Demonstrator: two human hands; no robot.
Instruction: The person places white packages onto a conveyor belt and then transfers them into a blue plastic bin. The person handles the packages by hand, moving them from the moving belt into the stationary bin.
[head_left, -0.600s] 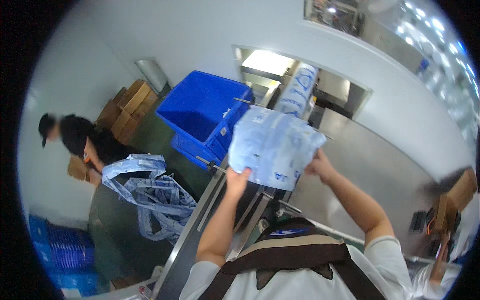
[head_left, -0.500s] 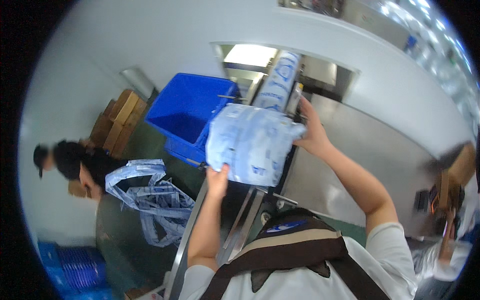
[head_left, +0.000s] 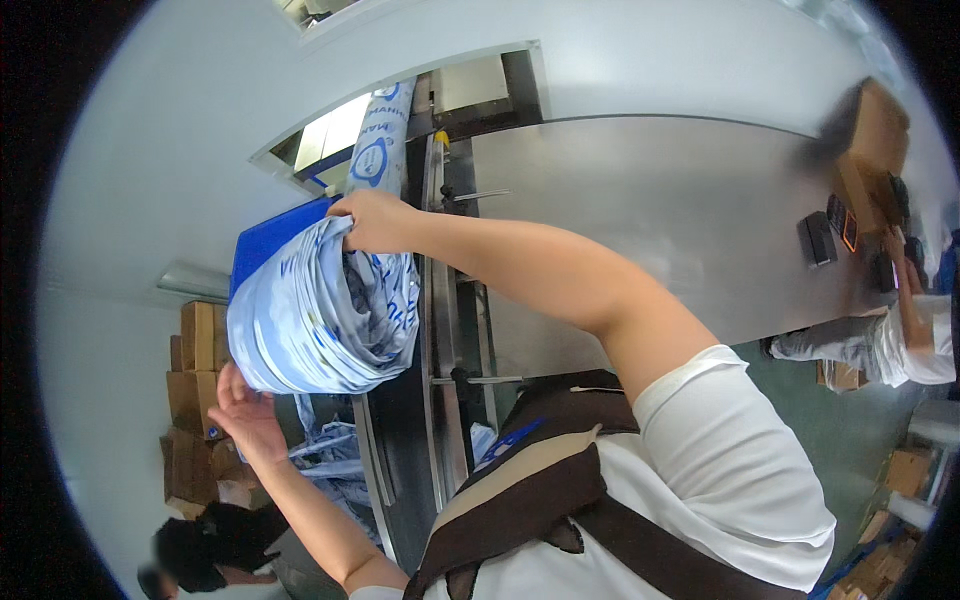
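A thick, coiled bundle of pale blue printed plastic film (head_left: 290,320) is tilted in front of me, its many layered edges facing right. My right hand (head_left: 375,220) reaches across and is closed on the bundle's upper edge. Below its lower left side, my left hand (head_left: 250,415) is open with the fingers apart, the fingertips at or just touching the film. Behind the bundle a blue plastic bin (head_left: 270,240) is mostly hidden. A band of the same printed film (head_left: 378,150) runs on the conveyor through the wall opening.
Metal conveyor rails (head_left: 435,400) run in front of me, beside a broad steel table (head_left: 620,220). Loose film strips (head_left: 335,460) lie at lower left, near a person in black (head_left: 220,545). Cardboard boxes (head_left: 195,400) stack at left. Another person's sleeve (head_left: 915,340) shows at far right.
The bundle has moved left toward the bin and turned, showing its layered edge. My right hand has moved to its top; my left hand has opened below it. My view has swung right.
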